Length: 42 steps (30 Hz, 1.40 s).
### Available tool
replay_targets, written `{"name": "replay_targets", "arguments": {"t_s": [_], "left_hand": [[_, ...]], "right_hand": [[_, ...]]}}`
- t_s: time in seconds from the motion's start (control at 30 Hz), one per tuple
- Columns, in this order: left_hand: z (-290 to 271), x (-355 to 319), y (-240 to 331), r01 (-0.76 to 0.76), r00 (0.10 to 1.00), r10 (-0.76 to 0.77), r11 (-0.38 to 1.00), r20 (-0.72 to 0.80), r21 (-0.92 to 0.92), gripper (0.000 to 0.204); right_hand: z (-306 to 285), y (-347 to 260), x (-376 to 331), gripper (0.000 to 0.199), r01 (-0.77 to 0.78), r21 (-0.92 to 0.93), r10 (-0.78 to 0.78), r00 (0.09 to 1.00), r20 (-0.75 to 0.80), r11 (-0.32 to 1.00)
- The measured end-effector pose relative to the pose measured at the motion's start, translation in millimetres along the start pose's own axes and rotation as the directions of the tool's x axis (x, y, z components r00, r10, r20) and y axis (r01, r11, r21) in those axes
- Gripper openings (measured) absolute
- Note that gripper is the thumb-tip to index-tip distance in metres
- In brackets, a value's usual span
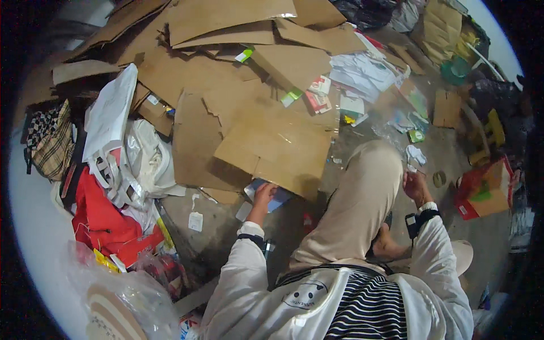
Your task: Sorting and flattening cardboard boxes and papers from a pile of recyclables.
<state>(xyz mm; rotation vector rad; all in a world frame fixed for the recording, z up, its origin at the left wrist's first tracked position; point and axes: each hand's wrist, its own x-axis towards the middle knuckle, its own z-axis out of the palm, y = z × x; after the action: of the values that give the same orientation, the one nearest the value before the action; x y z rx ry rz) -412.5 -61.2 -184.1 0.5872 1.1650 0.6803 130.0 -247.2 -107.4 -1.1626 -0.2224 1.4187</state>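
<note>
My left hand [264, 196] is closed at the near edge of a large brown cardboard sheet [277, 148], its fingertips partly hidden. Under that edge, around the hand, a blue-grey sheet [280, 199] sticks out. Beyond my raised right knee, my right hand [417, 188] hangs low over the floor with its fingers drawn together. A crumpled white paper [416, 154] lies just past those fingertips. Whether they touch it, or pinch some smaller scrap, I cannot make out.
Flattened cardboard [221, 79] is heaped ahead, with a pile of white papers [362, 76] to its right. At left lie white plastic bags [148, 156] and a red bag [102, 212]. A red-and-brown box [483, 190] stands at right, and a clear plastic bag [141, 294] lies near left.
</note>
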Motion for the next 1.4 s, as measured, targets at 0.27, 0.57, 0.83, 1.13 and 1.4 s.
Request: {"name": "replay_targets", "arguments": {"t_s": [0.27,0.57,0.83,1.13,1.4], "left_hand": [[53,-23,15,-0.157,0.986,0.113,0.451,0.119,0.879,0.057],[-37,34,11,0.053,0.974,0.223,-0.056,-0.039,0.997,0.04],[-95,-42,17,0.071,0.997,-0.037,0.435,-0.061,0.898,0.044],[-203,-207,111,-0.106,0.827,0.343,0.873,-0.446,0.475,0.026],[90,-62,161,-0.514,0.857,0.459,0.722,0.236,0.464,0.03]], "right_hand": [[23,41,-11,0.023,-0.129,0.082,0.149,0.932,-0.329,0.988],[-39,49,-45,0.018,-0.079,0.043,0.089,0.922,-0.376,0.996],[-67,49,-49,0.016,-0.159,0.07,0.173,0.886,-0.431,0.985],[-38,68,-6,0.016,-0.135,0.106,0.167,0.901,-0.4,0.985],[-42,85,2,0.023,-0.106,0.046,0.115,0.955,-0.274,0.993]]}}
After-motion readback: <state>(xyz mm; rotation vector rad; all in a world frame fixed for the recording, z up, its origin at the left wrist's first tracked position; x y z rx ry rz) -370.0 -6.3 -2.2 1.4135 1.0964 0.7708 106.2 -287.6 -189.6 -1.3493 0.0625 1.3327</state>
